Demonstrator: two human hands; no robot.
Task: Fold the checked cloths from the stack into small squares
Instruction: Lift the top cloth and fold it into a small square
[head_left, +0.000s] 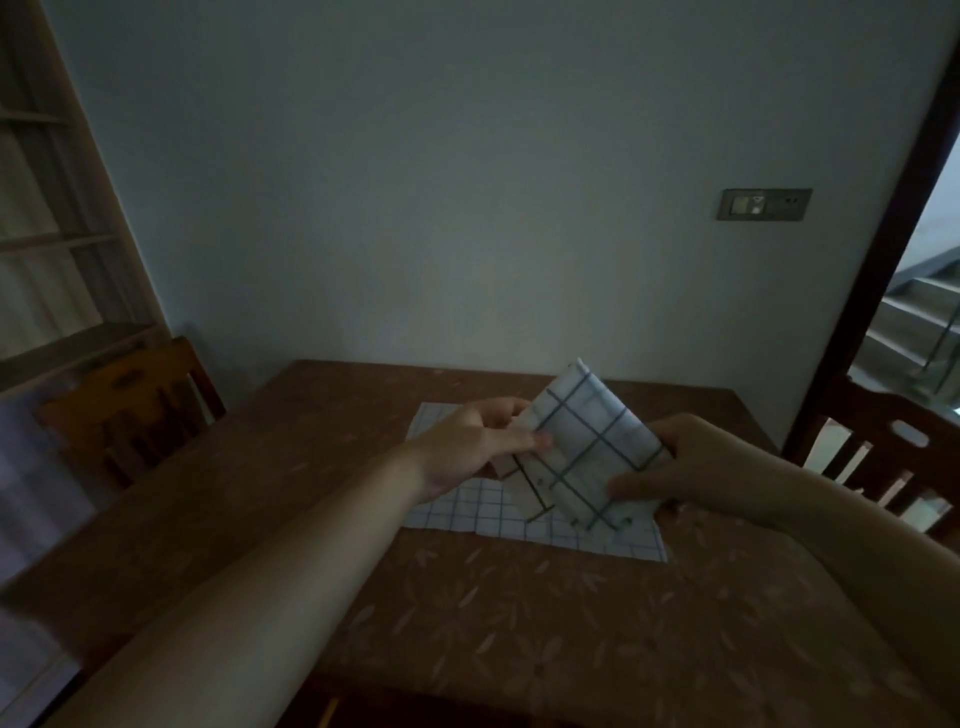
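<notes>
Hands, two: left hand (485, 441) and right hand (691, 473) pinch one folded checked cloth (587, 447) above stack (467, 506).

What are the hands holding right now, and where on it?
A folded checked cloth: left hand pinches its left edge, right hand grips its lower right corner.
</notes>
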